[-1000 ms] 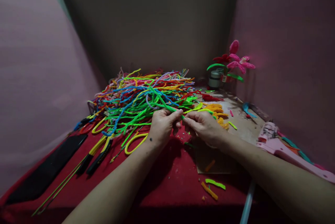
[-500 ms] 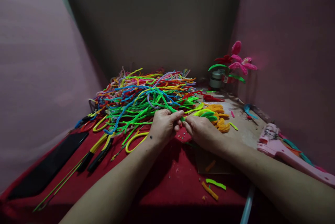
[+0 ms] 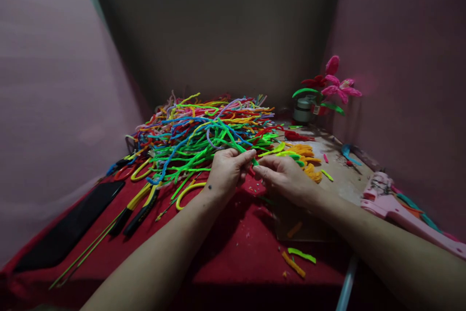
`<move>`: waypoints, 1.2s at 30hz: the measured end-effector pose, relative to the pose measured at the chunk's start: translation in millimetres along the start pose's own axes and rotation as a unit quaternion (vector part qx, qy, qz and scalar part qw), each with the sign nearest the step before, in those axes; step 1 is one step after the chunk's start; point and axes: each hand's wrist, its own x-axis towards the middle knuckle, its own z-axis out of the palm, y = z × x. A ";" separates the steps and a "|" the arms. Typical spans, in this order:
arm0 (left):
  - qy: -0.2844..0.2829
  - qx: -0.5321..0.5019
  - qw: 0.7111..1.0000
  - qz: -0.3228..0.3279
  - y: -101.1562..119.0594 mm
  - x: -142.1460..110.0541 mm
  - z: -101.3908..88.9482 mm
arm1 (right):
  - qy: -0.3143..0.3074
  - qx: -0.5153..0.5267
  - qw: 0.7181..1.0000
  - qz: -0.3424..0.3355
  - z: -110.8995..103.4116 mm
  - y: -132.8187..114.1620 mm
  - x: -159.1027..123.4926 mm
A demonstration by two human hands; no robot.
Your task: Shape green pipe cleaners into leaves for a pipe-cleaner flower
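My left hand (image 3: 229, 170) is closed around a bright green pipe cleaner (image 3: 255, 161), thumb laid along the top. One end pokes out past that thumb, and my right hand (image 3: 287, 180) pinches at this tip with thumb and forefinger. The strand's far side seems to run back toward a large heap of multicoloured pipe cleaners (image 3: 196, 131); my left hand hides part of it. Just beyond my right hand lie orange looped pieces (image 3: 304, 150) and yellow-green looped pieces (image 3: 280, 153).
Pliers with yellow-and-black handles (image 3: 140, 209) and a black phone-like slab (image 3: 73, 226) lie left on the red cloth (image 3: 233, 253). A pink tool, perhaps a glue gun (image 3: 396, 209), rests at right. Pink fuzzy flowers (image 3: 341, 89) stand at the back right. Cut scraps (image 3: 301, 255) lie in front.
My right hand's fingers have loosened a little and shifted at the green tip, which shows more now. My left hand keeps its hold. The whole view has moved slightly.
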 end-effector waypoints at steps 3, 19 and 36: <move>-0.027 0.022 0.999 0.014 1.5 -1.3 0.8 | -0.005 0.160 0.984 0.083 -2.6 -0.4 0.9; -0.042 -0.040 0.998 0.014 -3.5 3.6 -0.6 | 0.005 0.242 0.965 0.100 -4.6 5.8 2.4; -0.044 0.055 0.997 0.015 0.2 -0.7 -0.1 | 0.022 0.327 0.929 0.174 -1.0 14.5 6.3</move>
